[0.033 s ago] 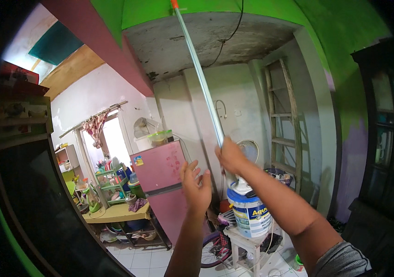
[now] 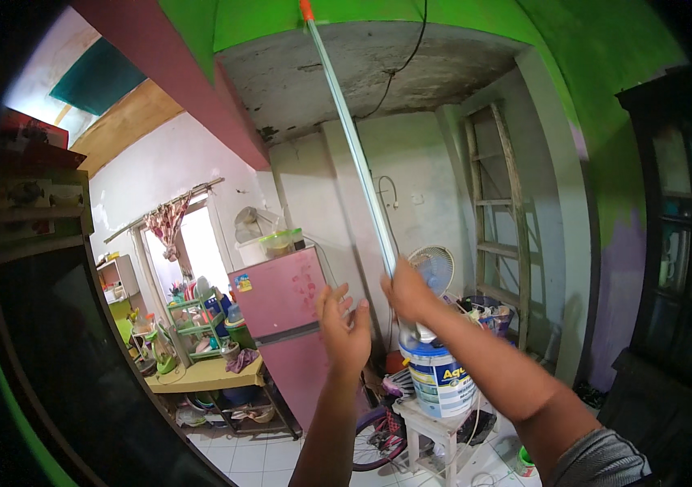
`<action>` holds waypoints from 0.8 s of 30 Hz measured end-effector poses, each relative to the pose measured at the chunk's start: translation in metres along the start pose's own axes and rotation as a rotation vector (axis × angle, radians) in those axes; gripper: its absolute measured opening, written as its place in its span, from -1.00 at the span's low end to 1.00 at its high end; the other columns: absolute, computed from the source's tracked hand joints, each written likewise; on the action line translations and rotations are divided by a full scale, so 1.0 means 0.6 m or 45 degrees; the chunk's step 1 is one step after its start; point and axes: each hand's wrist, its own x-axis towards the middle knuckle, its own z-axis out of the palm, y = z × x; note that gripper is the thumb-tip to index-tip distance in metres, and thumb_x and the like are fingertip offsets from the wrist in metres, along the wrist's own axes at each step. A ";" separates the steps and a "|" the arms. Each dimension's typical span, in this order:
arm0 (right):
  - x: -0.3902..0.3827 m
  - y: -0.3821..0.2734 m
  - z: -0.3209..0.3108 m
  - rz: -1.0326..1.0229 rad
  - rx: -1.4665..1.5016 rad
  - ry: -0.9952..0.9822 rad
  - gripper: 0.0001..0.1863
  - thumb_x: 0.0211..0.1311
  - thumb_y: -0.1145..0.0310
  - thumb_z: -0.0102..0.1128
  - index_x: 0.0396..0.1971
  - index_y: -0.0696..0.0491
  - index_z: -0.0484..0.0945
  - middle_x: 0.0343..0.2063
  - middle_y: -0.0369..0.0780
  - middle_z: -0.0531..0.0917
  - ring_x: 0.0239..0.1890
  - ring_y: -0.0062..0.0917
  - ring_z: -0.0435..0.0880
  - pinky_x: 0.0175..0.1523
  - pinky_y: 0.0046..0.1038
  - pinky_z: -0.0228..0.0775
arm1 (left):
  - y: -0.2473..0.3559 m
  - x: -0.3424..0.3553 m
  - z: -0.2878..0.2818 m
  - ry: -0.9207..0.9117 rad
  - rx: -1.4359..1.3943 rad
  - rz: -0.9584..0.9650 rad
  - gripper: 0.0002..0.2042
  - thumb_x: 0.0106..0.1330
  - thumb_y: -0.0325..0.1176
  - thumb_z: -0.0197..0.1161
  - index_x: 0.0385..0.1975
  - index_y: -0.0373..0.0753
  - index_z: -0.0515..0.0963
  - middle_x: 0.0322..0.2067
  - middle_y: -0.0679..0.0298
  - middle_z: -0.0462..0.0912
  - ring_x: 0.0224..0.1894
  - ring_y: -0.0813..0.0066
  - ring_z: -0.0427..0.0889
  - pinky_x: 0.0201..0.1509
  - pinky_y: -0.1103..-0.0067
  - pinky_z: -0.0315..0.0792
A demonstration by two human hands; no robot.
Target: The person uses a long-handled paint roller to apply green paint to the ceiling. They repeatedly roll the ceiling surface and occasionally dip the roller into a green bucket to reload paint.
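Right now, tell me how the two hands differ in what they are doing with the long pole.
The right hand is closed around the long pole; the left hand is open, fingers spread, and holds nothing. The right hand sits higher and on the pole's lower end; the left hand is lower and beside the pole, apart from it. Both are raised overhead, forearms reaching up from the lower edge.

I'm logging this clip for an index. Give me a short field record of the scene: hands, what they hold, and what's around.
right hand: right hand gripped around a long pale pole that slants up to the green ceiling
pole tip: orange end at the top edge
left hand: left hand open, fingers spread, beside the pole, holding nothing
below hands: paint bucket on a small white stool
nearby: pink fridge, wooden ladder, fan
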 end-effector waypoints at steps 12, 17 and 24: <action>-0.461 0.201 0.175 0.485 0.178 -0.491 -0.49 0.40 0.19 0.00 -0.01 0.37 0.16 -0.56 0.21 0.59 -0.45 0.08 0.66 -0.33 -0.02 0.48 | -0.019 -0.051 0.028 -0.412 0.307 -0.316 -0.52 0.40 -0.38 0.18 0.24 -0.48 0.29 0.08 -0.06 0.51 -0.09 0.34 0.63 0.00 0.53 0.49; -0.268 0.122 0.129 0.289 0.033 -0.245 -0.51 0.40 0.17 -0.02 0.01 0.32 0.19 -0.45 0.27 0.60 -0.34 0.20 0.62 -0.24 0.07 0.44 | -0.051 -0.046 0.007 -0.143 0.203 -0.154 -0.42 0.27 -0.41 0.31 0.26 -0.42 0.26 0.30 -0.07 0.18 0.07 0.16 0.55 0.05 0.42 0.50; 0.072 -0.064 -0.015 -0.037 0.120 0.104 -0.57 0.33 0.27 0.01 -0.06 0.35 0.23 -0.25 0.28 0.58 -0.33 0.10 0.66 -0.20 -0.04 0.55 | -0.002 -0.031 0.010 -0.058 0.085 -0.139 -0.43 0.24 -0.45 0.34 0.24 -0.35 0.28 0.34 -0.02 0.03 0.10 0.13 0.51 0.07 0.37 0.48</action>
